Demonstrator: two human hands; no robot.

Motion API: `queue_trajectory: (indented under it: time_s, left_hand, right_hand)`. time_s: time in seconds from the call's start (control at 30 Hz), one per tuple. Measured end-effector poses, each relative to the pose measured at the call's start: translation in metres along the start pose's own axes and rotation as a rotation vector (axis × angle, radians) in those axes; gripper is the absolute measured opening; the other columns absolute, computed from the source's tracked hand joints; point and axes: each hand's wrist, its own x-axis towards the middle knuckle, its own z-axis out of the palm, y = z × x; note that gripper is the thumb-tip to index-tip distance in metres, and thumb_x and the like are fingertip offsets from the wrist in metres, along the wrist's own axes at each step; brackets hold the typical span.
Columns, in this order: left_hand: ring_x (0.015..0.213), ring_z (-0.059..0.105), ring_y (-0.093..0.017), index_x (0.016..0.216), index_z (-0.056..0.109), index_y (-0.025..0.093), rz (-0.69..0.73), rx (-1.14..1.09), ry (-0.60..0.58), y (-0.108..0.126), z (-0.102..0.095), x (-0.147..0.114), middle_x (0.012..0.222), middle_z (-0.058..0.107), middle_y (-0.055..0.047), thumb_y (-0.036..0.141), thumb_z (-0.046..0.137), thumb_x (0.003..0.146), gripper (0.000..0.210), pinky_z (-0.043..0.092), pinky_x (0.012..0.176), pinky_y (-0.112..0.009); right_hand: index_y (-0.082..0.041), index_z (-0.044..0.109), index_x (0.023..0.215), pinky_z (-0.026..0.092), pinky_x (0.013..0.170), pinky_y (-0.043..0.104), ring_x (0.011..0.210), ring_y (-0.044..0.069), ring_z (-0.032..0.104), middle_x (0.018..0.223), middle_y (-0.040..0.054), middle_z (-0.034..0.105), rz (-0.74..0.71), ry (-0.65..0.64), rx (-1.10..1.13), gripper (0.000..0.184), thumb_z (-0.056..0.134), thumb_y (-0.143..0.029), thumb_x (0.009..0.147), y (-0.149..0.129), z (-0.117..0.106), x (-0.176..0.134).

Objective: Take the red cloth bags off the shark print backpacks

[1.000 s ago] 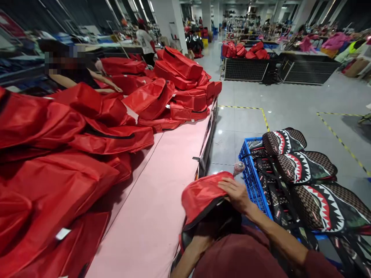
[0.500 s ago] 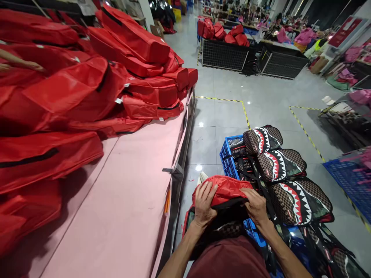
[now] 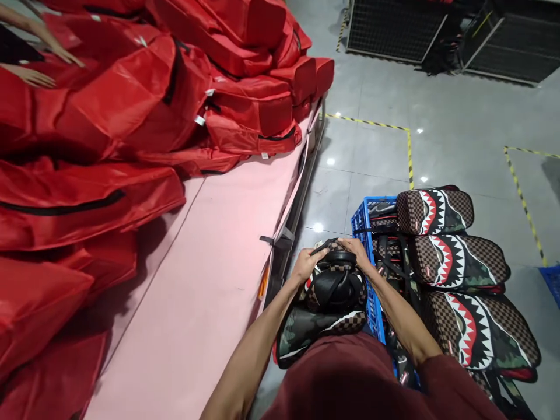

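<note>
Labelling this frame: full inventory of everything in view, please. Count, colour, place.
Patterned bag: 1, brown check, camo, black, between the hands
Red bags: many, overlapping, red, piled on table
Tags: several, white, on red bags
Table: 1, pink top, left
Blue crate: 1, blue, right of hands
Shark-print bags: 3 clear, multicoloured, at crate
Mesh-sided units: 2, black, upper right
Floor tape: several strips, yellow-black, on grey floor
Co-worker's hands: 2, bare, upper left
Maroon garment: 1, maroon, bottom centre
Left hand: 1, bare, on patterned bag
Right hand: 1, bare, on patterned bag
</note>
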Motion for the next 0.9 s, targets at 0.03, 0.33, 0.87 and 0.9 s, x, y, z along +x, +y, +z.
queue_trajectory:
  time_s: [0.03, 0.33, 0.87, 0.9]
  left_hand:
    - [0.059, 0.046, -0.015, 0.06, 0.063, 0.019, -0.054, -0.022, 0.005, 0.002, -0.001, -0.005, 0.058, 0.052, 0.002, 0.078, 0.082, 0.074, 0.064, 0.033, 0.059, -0.029]
    - [0.066, 0.049, -0.017, 0.071, 0.07, 0.017, -0.02, 0.071, -0.11, 0.004, 0.014, -0.07, 0.066, 0.056, -0.001, 0.089, 0.069, 0.087, 0.074, 0.034, 0.061, -0.028]
    - [0.064, 0.035, -0.014, 0.062, 0.042, 0.025, 0.161, 0.147, 0.033, -0.038, 0.021, -0.048, 0.063, 0.038, 0.004, 0.098, 0.052, 0.09, 0.079, 0.028, 0.058, -0.028]
    - [0.063, 0.037, -0.014, 0.063, 0.046, 0.024, 0.132, 0.108, 0.011, -0.04, 0.011, -0.048, 0.062, 0.041, 0.004, 0.098, 0.057, 0.089, 0.079, 0.029, 0.057, -0.028]
  right_hand:
    - [-0.027, 0.043, 0.06, 0.029, 0.06, 0.031, 0.065, 0.017, 0.035, 0.06, -0.0022, 0.038, -0.007, -0.006, 0.0, 0.074, 0.05, -0.095, 0.087, -0.001, 0.002, 0.001]
    - [-0.027, 0.041, 0.058, 0.029, 0.057, 0.03, 0.065, 0.016, 0.036, 0.06, -0.0028, 0.038, -0.014, 0.071, 0.013, 0.079, 0.066, -0.099, 0.078, 0.032, -0.022, -0.05]
    - [-0.026, 0.052, 0.064, 0.043, 0.065, 0.035, 0.069, 0.022, 0.05, 0.064, 0.0047, 0.057, 0.155, 0.615, 0.037, 0.09, 0.036, -0.113, 0.08, 0.066, -0.006, -0.15]
    - [-0.026, 0.052, 0.064, 0.044, 0.064, 0.035, 0.068, 0.022, 0.05, 0.065, 0.0043, 0.056, 0.159, 0.626, 0.095, 0.089, 0.041, -0.113, 0.08, 0.058, -0.004, -0.155]
